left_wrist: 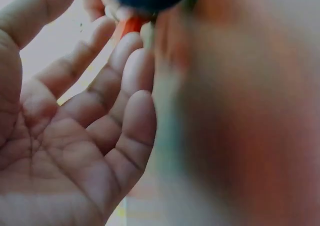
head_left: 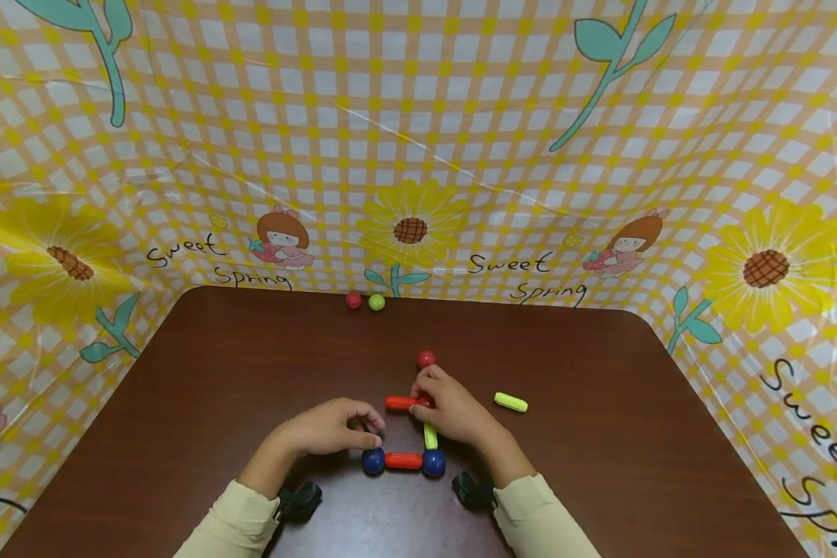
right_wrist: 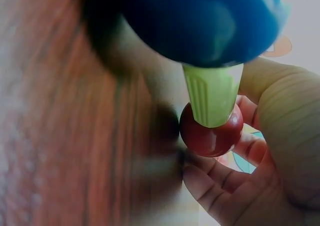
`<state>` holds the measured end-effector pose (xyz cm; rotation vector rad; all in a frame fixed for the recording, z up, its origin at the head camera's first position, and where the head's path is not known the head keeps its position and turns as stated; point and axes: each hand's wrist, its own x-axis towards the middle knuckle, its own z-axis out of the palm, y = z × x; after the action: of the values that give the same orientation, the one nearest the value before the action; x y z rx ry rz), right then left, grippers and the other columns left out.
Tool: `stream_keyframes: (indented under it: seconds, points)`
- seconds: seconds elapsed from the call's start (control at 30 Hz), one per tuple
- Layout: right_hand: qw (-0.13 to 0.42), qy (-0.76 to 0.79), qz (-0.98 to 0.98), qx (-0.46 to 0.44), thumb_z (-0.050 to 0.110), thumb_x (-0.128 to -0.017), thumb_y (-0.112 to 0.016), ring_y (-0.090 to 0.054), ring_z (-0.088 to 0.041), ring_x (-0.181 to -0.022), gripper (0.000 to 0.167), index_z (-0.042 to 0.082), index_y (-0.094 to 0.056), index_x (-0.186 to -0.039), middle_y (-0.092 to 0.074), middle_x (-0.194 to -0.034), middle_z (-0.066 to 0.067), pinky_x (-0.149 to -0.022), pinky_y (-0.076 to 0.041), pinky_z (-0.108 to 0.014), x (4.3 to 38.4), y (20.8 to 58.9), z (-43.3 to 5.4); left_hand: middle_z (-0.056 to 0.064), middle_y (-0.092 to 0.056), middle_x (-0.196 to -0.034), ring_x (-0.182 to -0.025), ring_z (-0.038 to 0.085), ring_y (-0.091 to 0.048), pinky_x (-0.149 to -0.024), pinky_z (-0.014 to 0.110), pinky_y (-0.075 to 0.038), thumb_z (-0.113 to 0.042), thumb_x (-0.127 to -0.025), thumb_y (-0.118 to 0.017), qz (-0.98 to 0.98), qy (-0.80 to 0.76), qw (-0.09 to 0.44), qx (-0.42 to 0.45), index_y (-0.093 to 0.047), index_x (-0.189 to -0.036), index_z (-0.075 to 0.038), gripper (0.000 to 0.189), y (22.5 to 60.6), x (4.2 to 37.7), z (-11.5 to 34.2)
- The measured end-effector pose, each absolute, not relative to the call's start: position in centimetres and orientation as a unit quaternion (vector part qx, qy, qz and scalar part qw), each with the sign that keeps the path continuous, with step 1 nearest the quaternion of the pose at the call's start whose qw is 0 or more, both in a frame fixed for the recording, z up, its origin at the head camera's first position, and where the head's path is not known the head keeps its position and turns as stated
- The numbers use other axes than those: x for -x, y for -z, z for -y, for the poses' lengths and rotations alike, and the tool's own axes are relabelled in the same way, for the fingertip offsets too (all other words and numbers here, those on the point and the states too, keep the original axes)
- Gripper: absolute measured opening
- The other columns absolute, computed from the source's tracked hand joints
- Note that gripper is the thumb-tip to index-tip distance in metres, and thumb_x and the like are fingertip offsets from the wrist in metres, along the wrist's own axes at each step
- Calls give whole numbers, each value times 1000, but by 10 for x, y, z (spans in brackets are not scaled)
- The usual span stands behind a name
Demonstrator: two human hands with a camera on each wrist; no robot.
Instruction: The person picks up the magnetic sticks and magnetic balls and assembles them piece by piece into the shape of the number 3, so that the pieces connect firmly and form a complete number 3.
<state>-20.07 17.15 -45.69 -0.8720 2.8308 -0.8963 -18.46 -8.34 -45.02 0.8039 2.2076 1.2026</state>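
Observation:
My right hand grips a red ball with its fingers curled around it. A red rod sticks out left from that ball. A yellow-green rod joins the ball to a blue ball nearer me. From there another red rod runs to a second blue ball. My left hand lies beside this second ball, fingers relaxed and thumb tip close to it; whether they touch, I cannot tell. Something dark shows partly behind the left fingers.
A loose red ball lies just past my right fingertips. To the right is a loose yellow-green rod. Another red ball and a green ball sit at the table's far edge, against the patterned cloth.

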Motion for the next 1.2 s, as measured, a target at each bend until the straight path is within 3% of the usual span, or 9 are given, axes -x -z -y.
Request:
stream_keyframes:
  seconds: [0.17,0.47,0.77,1.0,1.2]
  points:
    - [22,293,-913,283,13,-88,-73,-49,-14,-82,13,15,-60,-91,-48,-103,2,-71,-42,-29,201,458,-171,-4,-67,-99,-93,14,-61,-83,35,-50,-24,-94,-69,-847,-413,177,-284,-69,-110,-8,22,435,219,79]
    - [24,297,-911,286,12,-88,-72,-50,-14,-83,13,15,-60,-90,-48,-102,1,-73,-42,-30,201,458,-172,14,-61,-121,-113,31,-58,-95,46,-46,-20,-94,-69,-906,-356,60,-221,-65,-121,-2,33,423,287,58]
    - [15,295,-911,286,12,-87,-73,-50,-14,-84,11,14,-62,-89,-48,-101,1,-73,-42,-29,199,458,-173,16,-56,-131,-121,33,-53,-98,47,-44,-18,-97,-64,-915,-353,54,-186,-60,-132,-2,39,437,332,49]
    - [20,291,-914,284,15,-88,-73,-50,-13,-85,13,18,-60,-90,-47,-102,3,-73,-42,-28,200,460,-173,16,-42,-147,-128,36,-47,-100,49,-42,-19,-98,-62,-928,-343,42,-136,-55,-140,-10,44,443,348,39]
    - [17,296,-912,283,15,-88,-73,-50,-14,-85,13,17,-60,-90,-47,-102,3,-73,-42,-28,200,461,-173,16,-39,-149,-131,38,-44,-101,51,-41,-18,-96,-63,-927,-360,28,-104,-53,-144,-14,48,448,355,32]
